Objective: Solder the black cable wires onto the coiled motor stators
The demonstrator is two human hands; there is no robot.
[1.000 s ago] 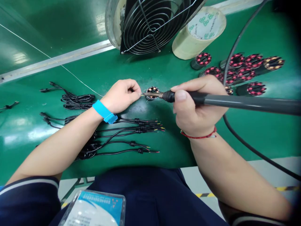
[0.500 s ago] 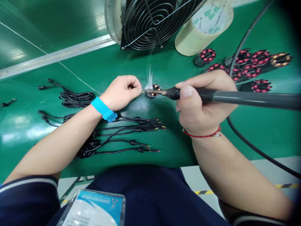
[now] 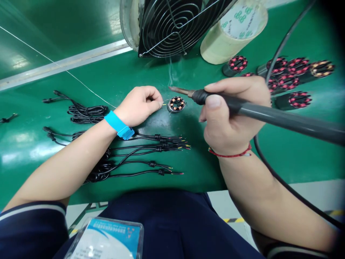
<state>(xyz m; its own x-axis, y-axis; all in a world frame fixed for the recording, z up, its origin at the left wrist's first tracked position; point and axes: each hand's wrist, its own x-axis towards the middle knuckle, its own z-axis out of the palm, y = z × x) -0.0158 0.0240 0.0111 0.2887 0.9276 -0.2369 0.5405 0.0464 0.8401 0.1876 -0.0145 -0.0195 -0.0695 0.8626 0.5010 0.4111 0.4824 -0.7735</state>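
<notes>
My left hand (image 3: 140, 106) is closed in a pinch on a thin yellow wire (image 3: 164, 104), whose end points at a small motor stator (image 3: 176, 104) with copper-coloured windings. A thin pale strand (image 3: 83, 85) runs from the upper left to behind this hand; whether the fingers also grip it is hidden. My right hand (image 3: 233, 115) is wrapped round the dark handle of a soldering iron (image 3: 199, 96). The iron's tip hangs above the stator, apart from it, with a wisp of smoke (image 3: 170, 73) rising nearby.
Behind the stator stands a fan with a wire guard (image 3: 178, 27), beside a large tape roll (image 3: 234, 32). Several wound stators (image 3: 288, 82) stand at the right, near the iron's cable (image 3: 280, 54). Coiled black cables (image 3: 87, 113) and stripped cable ends (image 3: 161, 145) lie at the left and front.
My right hand has lifted the soldering iron's tip up and away from the stator and wire, uncovering the stator. The smoke has thinned. My left hand has stayed in place.
</notes>
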